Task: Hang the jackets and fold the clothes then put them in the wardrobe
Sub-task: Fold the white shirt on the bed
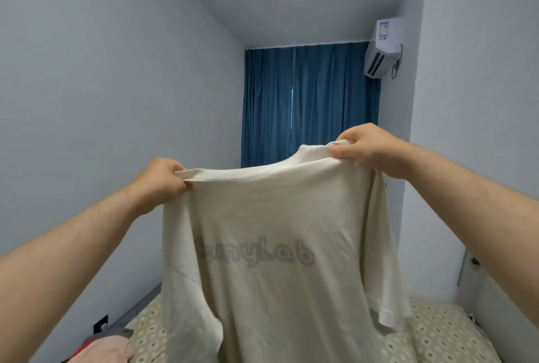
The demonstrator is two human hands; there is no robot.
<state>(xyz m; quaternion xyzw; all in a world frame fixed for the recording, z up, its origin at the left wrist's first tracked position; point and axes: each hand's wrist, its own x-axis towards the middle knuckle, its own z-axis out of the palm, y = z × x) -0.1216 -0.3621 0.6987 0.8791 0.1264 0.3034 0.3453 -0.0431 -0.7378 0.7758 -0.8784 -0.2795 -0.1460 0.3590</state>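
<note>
Garment: a cream cotton T-shirt with faint grey lettering (271, 246) is hanging in the air in front of the person, above the bed; it is being held up by its shoulders, probably so that it drapes flat and square before folding
Left hand: the left hand (162, 180) is pinching the left shoulder seam; its fingers are curling tightly round the fabric edge
Right hand: the right hand (363, 148) is gripping the other shoulder beside the collar, slightly higher; its fingers are closing on bunched cloth
Bed: a mattress in a beige diamond-patterned sheet (449, 330) is lying below, likely serving as the folding surface
Other clothes: a pile of pink and red garments (108, 349) is waiting at the lower left
Backdrop: blue curtains (306, 102) are hanging closed; a white wall air conditioner (383, 48) is sitting near the ceiling
Wardrobe: not showing in this view
</note>
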